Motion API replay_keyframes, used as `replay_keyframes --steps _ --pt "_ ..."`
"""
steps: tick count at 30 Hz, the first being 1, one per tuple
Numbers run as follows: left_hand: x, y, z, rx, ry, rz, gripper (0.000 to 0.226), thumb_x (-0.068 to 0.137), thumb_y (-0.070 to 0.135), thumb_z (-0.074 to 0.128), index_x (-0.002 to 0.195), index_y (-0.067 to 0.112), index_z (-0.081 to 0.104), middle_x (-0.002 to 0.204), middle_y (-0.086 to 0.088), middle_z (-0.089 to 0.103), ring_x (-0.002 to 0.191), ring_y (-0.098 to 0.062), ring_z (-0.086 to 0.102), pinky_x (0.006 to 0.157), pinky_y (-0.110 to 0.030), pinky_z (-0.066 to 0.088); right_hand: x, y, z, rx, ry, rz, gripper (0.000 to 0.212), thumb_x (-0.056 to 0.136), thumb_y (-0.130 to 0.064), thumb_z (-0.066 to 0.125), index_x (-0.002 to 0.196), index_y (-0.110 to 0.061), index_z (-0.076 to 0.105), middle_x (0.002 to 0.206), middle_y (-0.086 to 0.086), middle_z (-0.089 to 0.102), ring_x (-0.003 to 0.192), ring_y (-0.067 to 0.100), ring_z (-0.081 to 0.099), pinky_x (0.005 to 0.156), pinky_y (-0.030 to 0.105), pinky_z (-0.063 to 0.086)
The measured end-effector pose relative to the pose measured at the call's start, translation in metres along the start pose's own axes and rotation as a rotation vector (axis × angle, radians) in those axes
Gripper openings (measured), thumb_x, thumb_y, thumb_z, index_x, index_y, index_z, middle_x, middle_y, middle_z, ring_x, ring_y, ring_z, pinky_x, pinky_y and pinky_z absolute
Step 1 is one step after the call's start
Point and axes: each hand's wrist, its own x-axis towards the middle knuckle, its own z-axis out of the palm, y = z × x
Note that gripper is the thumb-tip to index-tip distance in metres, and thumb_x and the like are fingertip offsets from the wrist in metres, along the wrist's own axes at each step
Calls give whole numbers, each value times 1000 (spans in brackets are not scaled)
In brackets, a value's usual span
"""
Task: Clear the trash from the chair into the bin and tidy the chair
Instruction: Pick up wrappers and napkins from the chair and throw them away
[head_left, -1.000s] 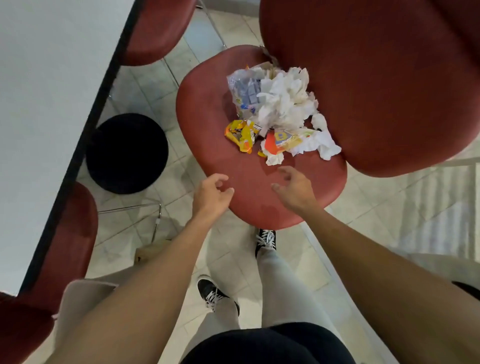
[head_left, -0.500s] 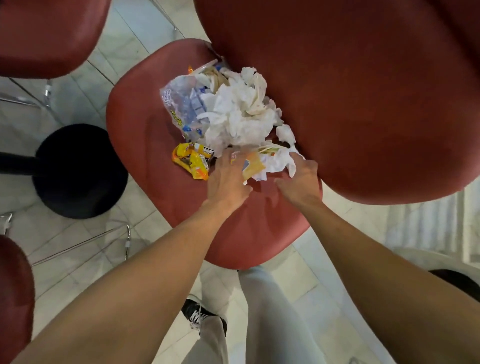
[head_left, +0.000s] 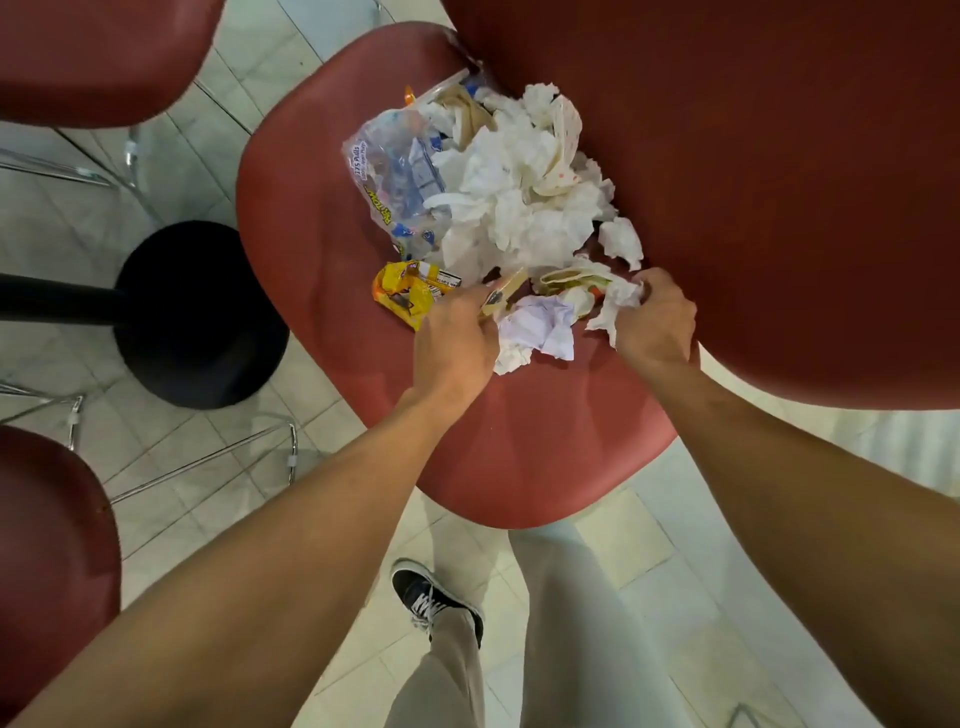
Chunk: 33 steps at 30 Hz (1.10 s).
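Both hands gathering trash on the red chair seat

The red chair (head_left: 519, 441) carries a heap of crumpled white tissues (head_left: 524, 202), a clear plastic bag (head_left: 387, 176) and a yellow wrapper (head_left: 402, 296); the left hand (head_left: 454, 345) grips a tan paper scrap (head_left: 501, 293), the right hand (head_left: 655, 321) clutches a white tissue (head_left: 615, 301) at the heap's near edge

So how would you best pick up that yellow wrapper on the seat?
Probably pinch the yellow wrapper by its crumpled left end, coming from the seat's open left side: it lies flat on the red chair seat, and the left hand crowds its right.
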Motion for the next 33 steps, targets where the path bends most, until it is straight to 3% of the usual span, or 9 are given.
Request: replay_keyframes --steps 4,9,12,17,22,27,31,33 --pt "-18 2 -18 -84 72 -12 10 86 12 63 95 8 66 85 -9 67 79 -30 60 63 -28 38 -28 -6 -15 57 46 -44 32 85 -5 45 111 -14 61 101 16 66 92 35 62 76 34 49" --pt "-58 4 -59 -159 159 0 28 82 6 62 109 11 69 105 -7 71 97 -29 64 82 -37 51 -82 -23 -29 81 57 -119 33 82 -8 45 109 -18 61 98 15 67 88 37 63 73 36 52" --pt "-90 -2 -87 -181 229 -12 22 81 6 60 100 11 70 95 -8 72 88 -30 63 76 -33 45 -125 -34 -34 33 73 -191 35 84 -7 46 114 -16 61 102 13 67 92 33 61 69 28 38" --pt "-149 -25 -133 -214 277 -70 8 82 10 56 83 13 64 74 -4 64 72 -28 58 64 -38 46 -201 -47 -22 72 26 -331 35 82 -5 47 113 -13 62 96 16 68 90 35 61 75 31 46" --pt "-218 -69 -167 -255 339 -176 11 82 15 56 72 17 54 63 0 54 63 -27 55 53 -36 44 -282 -54 6 97 -69 -421 34 83 -5 50 113 -12 63 102 16 68 94 35 62 83 44 52" --pt "-286 -112 -194 -249 366 -302 10 83 16 55 75 21 55 72 -3 60 69 -25 56 57 -33 45 -353 -56 42 58 -157 -531 25 81 -3 51 103 -10 61 91 14 67 86 34 61 76 43 51" --pt "-340 -153 -216 -251 428 -385 13 83 17 55 73 24 51 72 2 57 69 -20 52 59 -30 36 -410 -63 78 3 -250 -619 27 81 -3 50 104 -10 63 88 13 67 84 33 60 72 38 50" --pt "-367 -177 -223 -270 447 -445 13 83 16 56 73 24 52 71 2 57 70 -22 55 59 -30 39 -437 -64 97 -19 -294 -669 28 81 -4 52 106 -10 63 90 13 68 84 31 61 72 34 47"
